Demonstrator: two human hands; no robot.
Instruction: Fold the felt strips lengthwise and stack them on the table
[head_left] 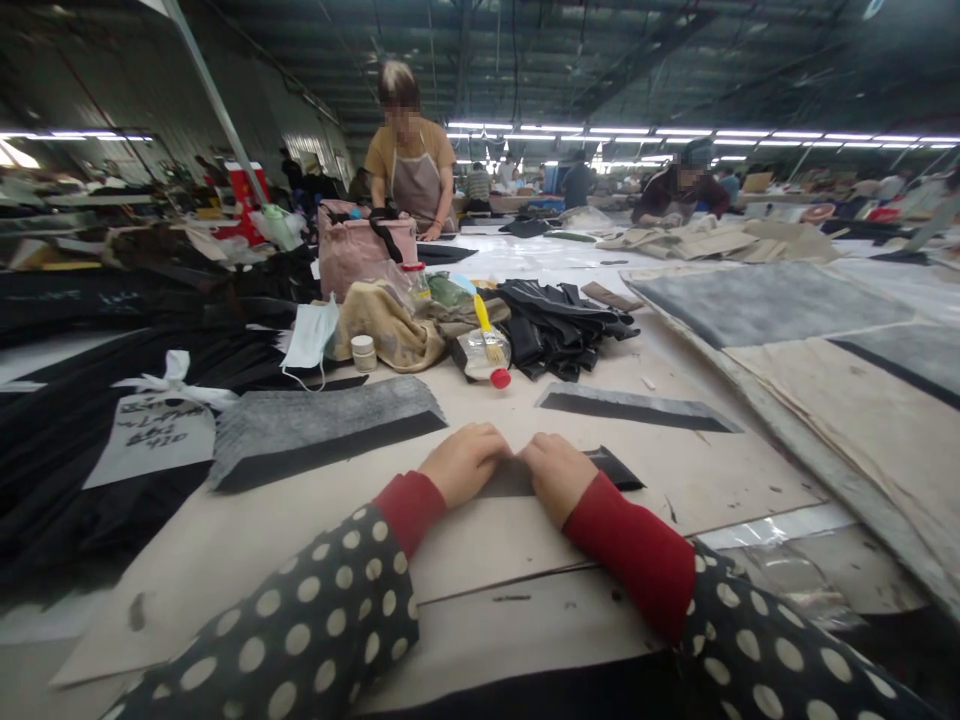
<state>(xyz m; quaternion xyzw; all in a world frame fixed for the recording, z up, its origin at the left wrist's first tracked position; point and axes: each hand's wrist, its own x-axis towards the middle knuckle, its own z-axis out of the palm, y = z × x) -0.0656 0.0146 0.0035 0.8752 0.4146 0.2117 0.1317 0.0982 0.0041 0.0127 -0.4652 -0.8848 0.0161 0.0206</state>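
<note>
Hall: a long factory floor under a dark steel roof with rows of strip lights; other work tables run off into the distance.
Surface: a wide table covered in pale, ink-marked card sheet (247,540), which gives a flat, firm base for pressing cut pieces.
Left hand (463,462): palm down, fingers curled over and pressing on the near edge of the piece; it clasps nothing, it bears down.
Right hand (556,475): same posture, knuckles up, just beside the left hand, fingertips hidden under the curl.
Piece in hand: a small flat dark grey and black cut strip of material (611,468), lying on the card directly in front of the worker, under both hands; only its right end shows clear. Judgement: 2 hands side by side suggest it is being flattened or creased along one line.
Sleeves: red cuffs under black sleeves with white dots.
Near left: a larger grey felt panel with a black band along its lower edge (322,428), laid flat within reach.
Near right: a long thin black and grey strip (637,408), laid apart from the worked piece.
Supplies: a clear plastic bottle with a red cap (484,358) on its side, a yellow-handled brush (489,335) resting across it, a small white jar (364,352); grouped behind, off the working patch.
Stock: a pile of folded black pieces (559,325).
Others: a person in a mustard top and grey apron (411,165) at the far end, hands on a pink bag (360,250).
</note>
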